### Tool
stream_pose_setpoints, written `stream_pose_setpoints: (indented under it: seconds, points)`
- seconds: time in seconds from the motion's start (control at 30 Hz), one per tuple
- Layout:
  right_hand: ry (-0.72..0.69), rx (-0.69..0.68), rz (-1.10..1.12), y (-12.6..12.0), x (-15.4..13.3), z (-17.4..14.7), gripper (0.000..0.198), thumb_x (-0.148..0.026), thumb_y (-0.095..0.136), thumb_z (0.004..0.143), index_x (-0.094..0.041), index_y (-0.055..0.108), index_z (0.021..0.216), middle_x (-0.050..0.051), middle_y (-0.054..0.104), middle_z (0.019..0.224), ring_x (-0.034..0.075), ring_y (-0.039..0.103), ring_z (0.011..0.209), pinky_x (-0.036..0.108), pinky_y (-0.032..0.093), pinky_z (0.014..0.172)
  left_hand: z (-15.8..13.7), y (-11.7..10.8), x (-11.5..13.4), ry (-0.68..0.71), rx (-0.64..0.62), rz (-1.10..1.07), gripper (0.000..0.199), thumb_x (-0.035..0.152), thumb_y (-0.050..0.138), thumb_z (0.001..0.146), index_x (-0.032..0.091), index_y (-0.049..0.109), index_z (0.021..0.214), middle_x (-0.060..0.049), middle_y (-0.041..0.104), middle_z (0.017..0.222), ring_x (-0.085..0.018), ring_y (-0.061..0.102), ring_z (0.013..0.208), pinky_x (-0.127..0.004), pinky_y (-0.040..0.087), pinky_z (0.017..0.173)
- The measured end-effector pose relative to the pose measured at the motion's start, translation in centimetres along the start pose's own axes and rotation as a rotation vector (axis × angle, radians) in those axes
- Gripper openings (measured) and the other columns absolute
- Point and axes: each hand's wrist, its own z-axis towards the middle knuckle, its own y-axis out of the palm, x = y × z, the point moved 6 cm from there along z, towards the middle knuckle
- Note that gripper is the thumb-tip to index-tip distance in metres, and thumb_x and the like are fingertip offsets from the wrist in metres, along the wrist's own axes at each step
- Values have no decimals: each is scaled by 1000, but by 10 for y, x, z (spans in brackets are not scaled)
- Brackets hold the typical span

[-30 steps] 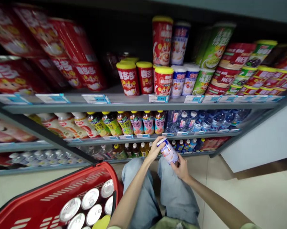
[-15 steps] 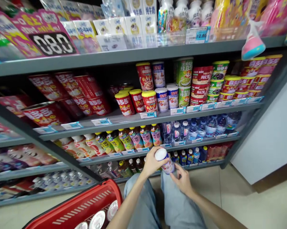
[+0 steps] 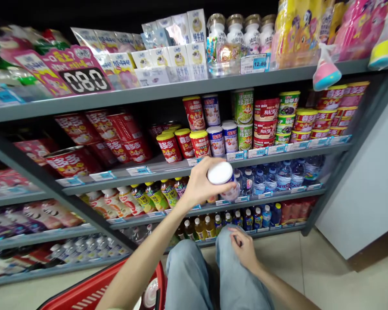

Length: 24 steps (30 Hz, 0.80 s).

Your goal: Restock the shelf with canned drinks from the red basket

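Note:
My left hand [image 3: 202,181] is closed around a white-lidded can [image 3: 221,173] with a blue and white printed side, held tilted in front of the shelf with its lid toward me. Similar white-lidded cans [image 3: 230,137] stand on the shelf just behind and above it, beside red cans with yellow lids [image 3: 200,144]. On my right knee rests my right hand [image 3: 245,249], its fingers loosely curled in and nothing visible in them. A red shopping basket [image 3: 93,284] stands at my lower left, partly covered by my left forearm, with white-lidded containers [image 3: 151,292] inside.
Price tags line the shelf edge [image 3: 168,165]. Bottled drinks [image 3: 145,199] fill the shelf below. Milk cartons [image 3: 181,56] and a pink price sign [image 3: 74,71] are above. Small plastic toys [image 3: 326,71] hang at the upper right. A white panel [image 3: 364,193] stands at the right.
My left hand has lifted the can up toward the shelf. My right hand has let go of the can and dropped onto my knee. The view has tilted up slightly.

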Motion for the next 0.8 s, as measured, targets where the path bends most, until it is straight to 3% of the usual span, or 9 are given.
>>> stream_pose_setpoints:
  seconds: [0.13, 0.37, 0.6, 0.8]
  points:
    - [-10, 0, -5, -2, 0, 0, 21, -22, 52, 98, -25, 66, 82, -5, 53, 53, 24, 76, 109, 35, 54, 105, 44, -12, 10, 99, 113, 32, 61, 54, 89, 69, 21, 69, 117, -7, 74, 114, -24, 70, 103, -39, 55, 94]
    - [-9, 15, 2, -7, 2, -1, 20, -21, 53, 96, -25, 68, 83, -3, 60, 57, 23, 77, 106, 38, 52, 109, 99, -18, -3, 140, 254, 72, 72, 63, 84, 71, 22, 59, 124, -7, 72, 119, -24, 69, 107, -35, 55, 93]
    - [-14, 49, 24, -15, -1, -2, 23, -20, 53, 96, -26, 69, 80, -4, 57, 55, 23, 77, 106, 35, 54, 106, 133, -28, -15, 257, 391, 134, 77, 67, 79, 75, 27, 49, 133, -7, 69, 117, -26, 67, 107, -41, 54, 92]
    - [-7, 55, 8, -24, 1, -2, 22, -24, 54, 97, -25, 70, 82, -2, 62, 58, 24, 78, 101, 38, 54, 107, 145, -39, -28, 284, 429, 237, 73, 68, 79, 75, 26, 53, 128, -7, 68, 115, -27, 66, 107, -45, 52, 95]
